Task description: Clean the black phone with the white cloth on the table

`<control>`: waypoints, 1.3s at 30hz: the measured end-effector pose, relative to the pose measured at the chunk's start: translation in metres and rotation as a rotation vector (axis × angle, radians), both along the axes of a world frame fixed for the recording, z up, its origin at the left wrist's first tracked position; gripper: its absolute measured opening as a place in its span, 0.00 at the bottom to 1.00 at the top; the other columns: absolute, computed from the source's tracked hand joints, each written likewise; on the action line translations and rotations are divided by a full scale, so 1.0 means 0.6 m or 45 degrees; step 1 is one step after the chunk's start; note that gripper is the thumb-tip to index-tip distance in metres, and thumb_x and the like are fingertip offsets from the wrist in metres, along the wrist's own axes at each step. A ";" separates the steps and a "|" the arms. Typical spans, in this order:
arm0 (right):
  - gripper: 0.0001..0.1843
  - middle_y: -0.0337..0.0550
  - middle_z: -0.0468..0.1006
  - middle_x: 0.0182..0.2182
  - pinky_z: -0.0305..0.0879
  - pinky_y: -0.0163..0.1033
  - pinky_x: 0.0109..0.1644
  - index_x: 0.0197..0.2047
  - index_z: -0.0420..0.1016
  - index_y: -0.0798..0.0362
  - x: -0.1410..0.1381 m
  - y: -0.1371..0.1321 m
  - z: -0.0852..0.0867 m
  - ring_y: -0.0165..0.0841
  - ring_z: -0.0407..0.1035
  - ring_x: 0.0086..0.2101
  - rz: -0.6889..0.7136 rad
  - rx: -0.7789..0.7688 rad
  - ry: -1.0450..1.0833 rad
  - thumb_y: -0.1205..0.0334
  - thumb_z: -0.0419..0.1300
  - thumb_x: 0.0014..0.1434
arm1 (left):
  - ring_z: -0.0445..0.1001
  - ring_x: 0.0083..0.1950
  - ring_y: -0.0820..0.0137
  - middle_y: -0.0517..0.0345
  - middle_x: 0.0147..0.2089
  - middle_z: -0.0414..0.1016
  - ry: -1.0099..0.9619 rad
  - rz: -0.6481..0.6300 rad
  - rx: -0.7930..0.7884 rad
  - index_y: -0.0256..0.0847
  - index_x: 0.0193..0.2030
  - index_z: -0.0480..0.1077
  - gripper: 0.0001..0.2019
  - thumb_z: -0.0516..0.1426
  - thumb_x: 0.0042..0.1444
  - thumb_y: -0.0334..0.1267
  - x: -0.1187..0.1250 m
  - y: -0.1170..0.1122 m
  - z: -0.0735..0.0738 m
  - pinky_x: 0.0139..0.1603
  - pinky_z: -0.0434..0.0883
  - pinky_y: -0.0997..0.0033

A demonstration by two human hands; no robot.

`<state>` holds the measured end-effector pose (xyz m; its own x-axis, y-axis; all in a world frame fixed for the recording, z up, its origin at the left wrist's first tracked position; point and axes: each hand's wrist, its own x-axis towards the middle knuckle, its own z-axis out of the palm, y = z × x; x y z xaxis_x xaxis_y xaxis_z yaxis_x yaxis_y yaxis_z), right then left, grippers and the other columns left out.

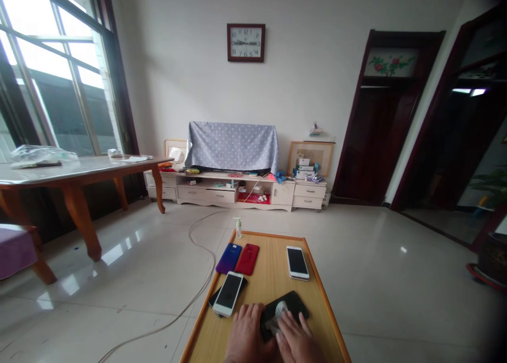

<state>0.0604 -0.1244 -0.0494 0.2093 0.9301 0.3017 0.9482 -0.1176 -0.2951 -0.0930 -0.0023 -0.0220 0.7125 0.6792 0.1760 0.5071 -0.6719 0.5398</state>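
Observation:
A black phone [296, 299] lies at a slant on the wooden tabletop [273, 247], screen or back too dark to tell. My left hand [247, 331] grips its left edge, the fingers curled beside it. With fingers laid over a crumpled whitish wipe [281, 308], my right hand [296, 337] presses it against the black phone's surface. Left of my hands, a white phone [229, 294] rests on top of another dark phone [214, 298]. Farther up are a blue-purple phone [228, 258] and a red phone [247, 259]. On the right lies a white phone [297, 263] with a dark screen.
A small pump bottle [238, 228] stands at the tabletop's far left corner. A cable [198, 294] runs over the tiled floor to the left. Beyond are a larger table [99, 168], a low white cabinet [206, 194] and a cloth-draped panel [233, 146].

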 end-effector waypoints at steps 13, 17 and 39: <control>0.25 0.51 0.66 0.65 0.50 0.69 0.70 0.66 0.71 0.47 -0.011 -0.006 0.018 0.51 0.63 0.64 -0.021 -0.217 0.021 0.49 0.50 0.71 | 0.68 0.58 0.57 0.51 0.57 0.74 -0.025 -0.007 0.003 0.43 0.56 0.70 0.29 0.62 0.45 0.46 -0.001 -0.004 -0.001 0.61 0.61 0.62; 0.26 0.51 0.66 0.65 0.46 0.69 0.71 0.68 0.68 0.48 -0.025 -0.017 0.040 0.49 0.61 0.65 -0.036 -0.199 0.019 0.49 0.47 0.73 | 0.68 0.58 0.57 0.51 0.55 0.76 -0.001 -0.018 -0.008 0.43 0.57 0.70 0.30 0.63 0.44 0.45 -0.002 -0.011 0.014 0.62 0.62 0.63; 0.23 0.39 0.71 0.63 0.43 0.68 0.72 0.65 0.71 0.35 -0.045 0.047 0.015 0.45 0.63 0.64 0.052 -0.227 0.074 0.56 0.44 0.73 | 0.74 0.53 0.55 0.45 0.54 0.77 -0.101 -0.115 0.132 0.41 0.61 0.65 0.34 0.58 0.41 0.32 -0.015 0.029 -0.038 0.56 0.72 0.53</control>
<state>0.0334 -0.0963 -0.0406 0.1828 0.9758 0.1202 0.9353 -0.1349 -0.3273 -0.1020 0.0150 -0.0450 0.7510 0.5883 0.2996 0.4007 -0.7669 0.5013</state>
